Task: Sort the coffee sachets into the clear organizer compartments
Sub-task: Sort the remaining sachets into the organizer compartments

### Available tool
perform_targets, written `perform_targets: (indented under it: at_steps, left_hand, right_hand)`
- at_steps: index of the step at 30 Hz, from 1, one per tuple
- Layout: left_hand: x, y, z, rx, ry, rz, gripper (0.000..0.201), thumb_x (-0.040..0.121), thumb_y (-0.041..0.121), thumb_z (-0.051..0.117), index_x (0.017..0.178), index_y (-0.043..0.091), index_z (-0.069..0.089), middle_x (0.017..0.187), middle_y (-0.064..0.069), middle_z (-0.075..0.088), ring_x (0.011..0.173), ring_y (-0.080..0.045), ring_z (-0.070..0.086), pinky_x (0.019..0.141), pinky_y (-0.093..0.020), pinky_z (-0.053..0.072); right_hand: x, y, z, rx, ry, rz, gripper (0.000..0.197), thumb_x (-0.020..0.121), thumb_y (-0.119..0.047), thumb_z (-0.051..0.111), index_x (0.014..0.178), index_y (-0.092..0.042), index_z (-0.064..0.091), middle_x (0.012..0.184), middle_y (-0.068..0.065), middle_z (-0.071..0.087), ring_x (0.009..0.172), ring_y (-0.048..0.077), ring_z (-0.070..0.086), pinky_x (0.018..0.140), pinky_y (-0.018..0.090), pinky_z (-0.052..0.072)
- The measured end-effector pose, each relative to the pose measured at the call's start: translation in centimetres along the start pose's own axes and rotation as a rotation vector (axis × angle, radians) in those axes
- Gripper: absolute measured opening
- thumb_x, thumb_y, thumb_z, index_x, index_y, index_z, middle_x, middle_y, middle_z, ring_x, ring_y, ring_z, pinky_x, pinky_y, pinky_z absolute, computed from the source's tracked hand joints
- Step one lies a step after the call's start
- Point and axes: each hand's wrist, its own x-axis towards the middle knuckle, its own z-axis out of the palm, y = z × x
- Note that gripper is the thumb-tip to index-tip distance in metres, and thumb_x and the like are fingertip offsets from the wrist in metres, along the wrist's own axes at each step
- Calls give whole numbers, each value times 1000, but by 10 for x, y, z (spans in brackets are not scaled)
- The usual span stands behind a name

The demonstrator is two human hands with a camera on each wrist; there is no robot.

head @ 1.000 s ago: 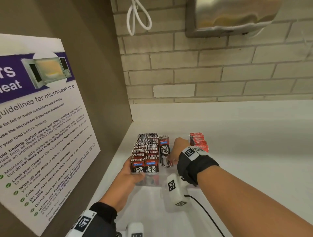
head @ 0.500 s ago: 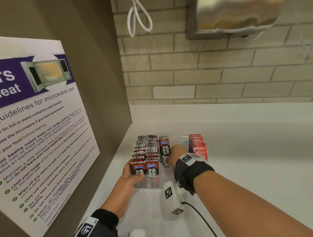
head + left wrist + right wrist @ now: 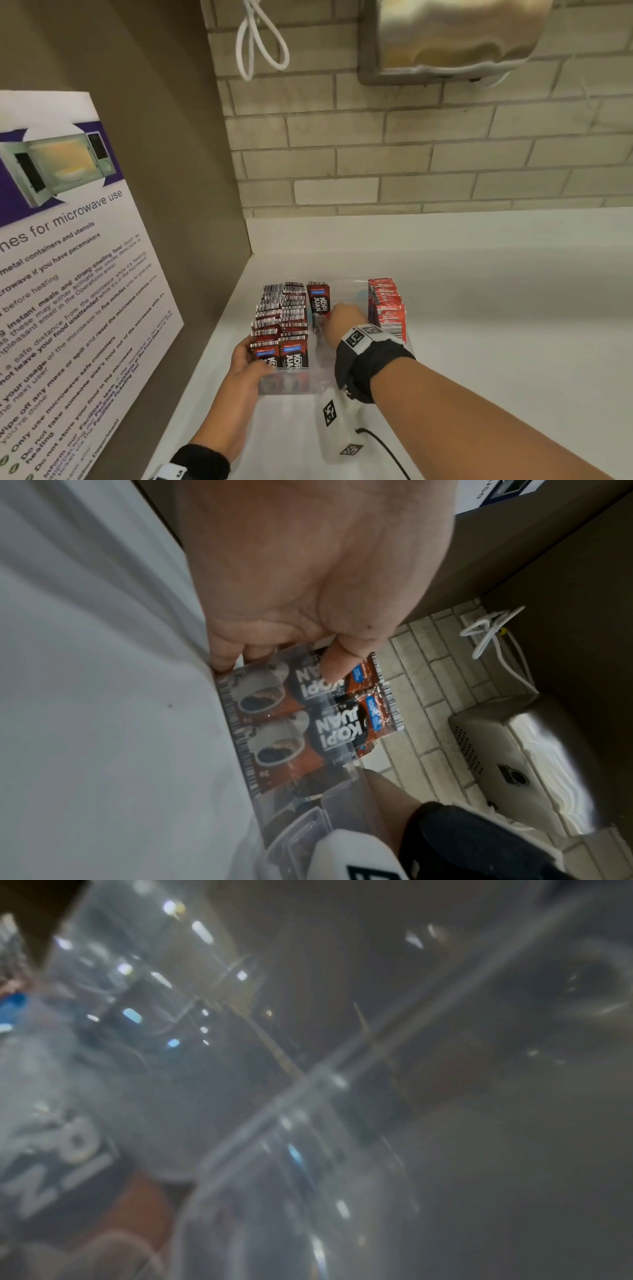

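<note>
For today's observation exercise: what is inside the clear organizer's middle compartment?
A few upright Kopi Juan sachets stand at its back. The right hand reaches in, covering the compartment's front; its fingers are hidden.

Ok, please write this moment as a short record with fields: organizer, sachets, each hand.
organizer: clear plastic organizer on white counter
left columns: dark red-and-black Kopi Juan sachets, packed upright
right column: bright red sachets
left hand: holds organizer's front left corner
right hand: inside middle compartment; fingers hidden

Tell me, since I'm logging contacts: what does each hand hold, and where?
Left hand grips the clear organizer at its near-left corner, thumb on the front wall. Right hand reaches inside; its grip cannot be told.
</note>
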Motion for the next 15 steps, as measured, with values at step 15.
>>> perform_targets:
  at_steps: [15]
  left_hand:
    - [7, 4, 5, -145, 8, -5, 85, 51, 8, 48, 135, 7, 40, 120, -21, 56, 105, -30, 53, 74, -29, 44]
  right_hand:
    - [-8, -7, -2, 24, -11, 20, 30, 98, -22, 41, 107, -1, 60, 113, 15, 63, 104, 28, 61, 83, 32, 47]
